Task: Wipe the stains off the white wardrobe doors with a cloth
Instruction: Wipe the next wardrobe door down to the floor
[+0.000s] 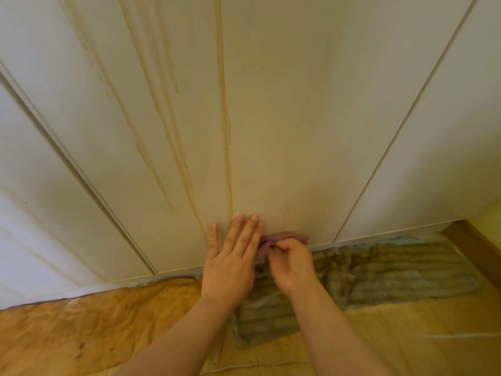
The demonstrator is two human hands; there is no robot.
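So the purple cloth (287, 236) is pinched in the curled fingers of the right hand (291, 263), low at the bottom edge of the middle wardrobe door (298, 131). The left hand (230, 261) is laid flat on the door just beside it, fingers straight. Yellowish drip stains (226, 147) are seen above, and a grey towel (393, 270) is spread underneath.

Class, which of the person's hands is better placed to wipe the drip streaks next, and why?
Right. The right hand pinches the purple cloth against the door near its lower edge, just right of the yellowish streaks. The left hand lies flat on the door, holding nothing.
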